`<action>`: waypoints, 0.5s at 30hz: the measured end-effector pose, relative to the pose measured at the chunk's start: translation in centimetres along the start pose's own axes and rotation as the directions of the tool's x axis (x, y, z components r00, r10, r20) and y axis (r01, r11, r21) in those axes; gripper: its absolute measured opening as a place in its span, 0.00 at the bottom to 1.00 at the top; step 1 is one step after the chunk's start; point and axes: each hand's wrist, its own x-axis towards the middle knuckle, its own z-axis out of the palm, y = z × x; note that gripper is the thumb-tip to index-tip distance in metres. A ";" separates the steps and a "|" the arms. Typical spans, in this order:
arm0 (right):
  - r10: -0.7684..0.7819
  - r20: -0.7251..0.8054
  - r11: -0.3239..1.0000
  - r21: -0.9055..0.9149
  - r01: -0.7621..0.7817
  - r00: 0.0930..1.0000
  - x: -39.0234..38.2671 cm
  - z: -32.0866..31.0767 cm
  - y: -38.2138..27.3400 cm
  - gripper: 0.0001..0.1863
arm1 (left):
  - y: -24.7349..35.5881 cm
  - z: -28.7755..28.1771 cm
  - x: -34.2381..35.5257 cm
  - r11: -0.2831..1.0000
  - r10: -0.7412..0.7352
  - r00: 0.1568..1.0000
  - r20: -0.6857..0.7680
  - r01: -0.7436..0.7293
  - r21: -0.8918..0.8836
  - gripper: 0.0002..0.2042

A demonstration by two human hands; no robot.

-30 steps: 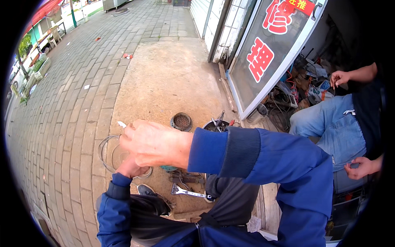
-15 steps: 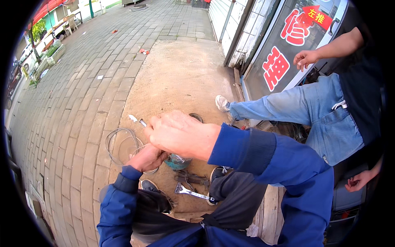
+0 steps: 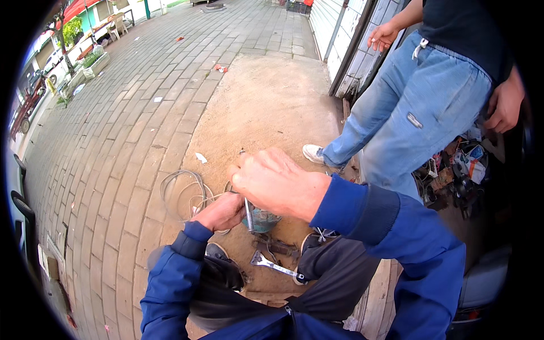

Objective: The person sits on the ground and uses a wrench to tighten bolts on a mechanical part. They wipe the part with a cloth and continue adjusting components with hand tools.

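Observation:
My right hand is closed, back of the hand up, around a slim silver metal bar. The bar's lower end points down toward my knees. Just below and to the left, my left hand is closed beside the bar; its fingertips are hidden, and I cannot make out what they hold. Beneath both hands stands a rounded teal piece, partly covered by them. A silver wrench with a wide head lies on the ground between my feet, near a dark metal tool.
Coiled grey cable lies left of my hands on the sandy concrete. Another person in blue jeans stands close on the right. Behind them is a dark heap of parts. Brick paving stretches along the left.
The silver bar now slants down toward me below my right hand; before, a metal end showed at its upper left. The other person has moved, now standing across the doorway. My view has shifted left.

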 end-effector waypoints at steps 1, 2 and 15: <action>-0.096 -0.071 0.995 -0.021 0.094 0.993 -0.2 0.1 0.5 0.06 | 0.6 0.2 0.2 0.998 -0.012 1.000 -0.006 0.012 -0.059 0.15; -0.139 0.004 0.989 -0.045 0.139 0.990 -0.2 -0.4 0.6 0.06 | 1.1 0.3 0.4 0.993 -0.026 1.000 -0.015 0.024 -0.118 0.15; 0.003 0.050 0.995 -0.099 0.002 0.999 -0.1 -0.6 0.4 0.08 | 2.9 -0.6 0.7 0.983 -0.020 0.998 0.053 0.010 0.184 0.09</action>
